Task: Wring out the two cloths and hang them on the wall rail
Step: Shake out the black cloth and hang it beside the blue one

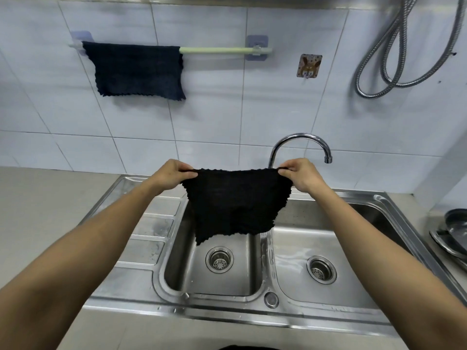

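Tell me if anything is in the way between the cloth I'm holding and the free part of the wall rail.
Nothing visible blocks it. The black cloth hangs over the sink; the rail is bare right of the hung cloth. The faucet stands lower, to the right.

Dark cloths against pale tile and steel

The held cloth [237, 200] is black with a nubbly weave; the hung cloth [137, 70] reads navy. The rail [219, 50] is pale green on lilac brackets, the wall tiles [214, 114] bluish white, the sink [313, 246] silvery, the counter [45, 198] beige.
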